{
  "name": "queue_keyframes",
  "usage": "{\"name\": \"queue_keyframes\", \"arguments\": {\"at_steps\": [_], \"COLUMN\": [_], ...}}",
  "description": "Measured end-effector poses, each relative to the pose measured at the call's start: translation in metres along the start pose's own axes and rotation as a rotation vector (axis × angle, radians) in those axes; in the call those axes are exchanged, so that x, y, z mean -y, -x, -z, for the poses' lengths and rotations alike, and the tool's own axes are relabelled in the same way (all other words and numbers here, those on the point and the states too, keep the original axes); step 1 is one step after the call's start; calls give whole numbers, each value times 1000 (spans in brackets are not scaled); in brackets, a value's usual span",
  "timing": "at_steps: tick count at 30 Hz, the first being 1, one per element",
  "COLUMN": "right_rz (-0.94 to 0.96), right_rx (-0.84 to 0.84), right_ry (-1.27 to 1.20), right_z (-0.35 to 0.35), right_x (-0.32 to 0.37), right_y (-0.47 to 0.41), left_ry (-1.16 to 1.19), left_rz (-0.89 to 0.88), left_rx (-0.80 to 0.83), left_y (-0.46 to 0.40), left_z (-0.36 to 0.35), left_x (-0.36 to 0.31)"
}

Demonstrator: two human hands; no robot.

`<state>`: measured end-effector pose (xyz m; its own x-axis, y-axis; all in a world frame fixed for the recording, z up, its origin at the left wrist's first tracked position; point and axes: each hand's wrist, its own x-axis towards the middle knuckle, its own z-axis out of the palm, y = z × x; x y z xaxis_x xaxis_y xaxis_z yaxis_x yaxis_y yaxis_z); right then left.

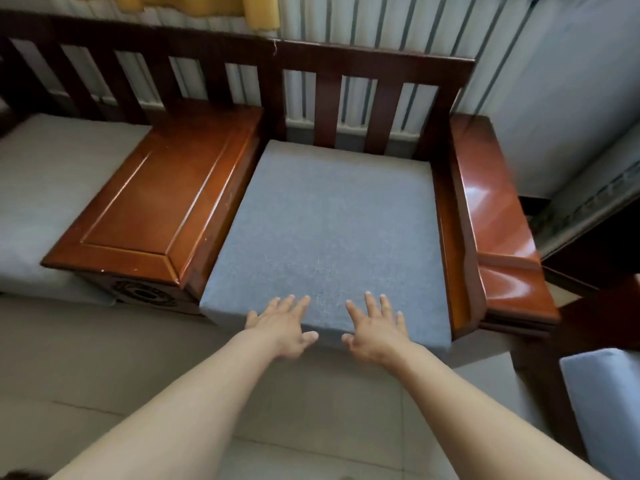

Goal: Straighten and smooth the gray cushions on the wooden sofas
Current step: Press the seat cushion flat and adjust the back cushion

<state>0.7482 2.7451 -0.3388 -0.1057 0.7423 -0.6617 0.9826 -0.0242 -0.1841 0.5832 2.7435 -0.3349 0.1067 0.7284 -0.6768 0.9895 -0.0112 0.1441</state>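
Observation:
A gray seat cushion (329, 220) lies flat in the wooden sofa (374, 60) between two armrests; its front edge overhangs the seat slightly. My left hand (282, 323) and my right hand (375, 327) rest side by side on the cushion's front edge, palms down, fingers straight and spread. A second gray cushion (48, 188) lies on the seat at the far left, and a corner of a third gray cushion (602, 403) shows at the lower right.
A broad wooden box armrest (156, 202) separates the two seats. The glossy right armrest (498, 216) flanks the cushion. Slatted backrest and a pale curtain (381, 22) stand behind. Tiled floor (311, 427) lies below. A dark wooden piece (595, 258) stands at the right.

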Motion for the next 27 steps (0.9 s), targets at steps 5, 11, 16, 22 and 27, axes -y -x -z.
{"name": "queue_keyframes", "arguments": {"at_steps": [5,11,16,22,27], "right_rz": [-13,8,20,44,58], "right_rx": [-16,-53,-81,-115,-142], "right_ry": [-7,-42,-34,-24,-40], "right_z": [26,48,64,81,94], "right_x": [11,16,17,19,20], "right_y": [67,126,159,182,190], "left_ry": [-34,-9,3,7,39], "left_rz": [0,5,29,75,105], "left_rx": [-14,-81,-142,-210,-248], "left_y": [68,125,158,188,204], "left_z": [31,57,72,88,99], "left_x": [-13,-21,-16,-10,-7]}}
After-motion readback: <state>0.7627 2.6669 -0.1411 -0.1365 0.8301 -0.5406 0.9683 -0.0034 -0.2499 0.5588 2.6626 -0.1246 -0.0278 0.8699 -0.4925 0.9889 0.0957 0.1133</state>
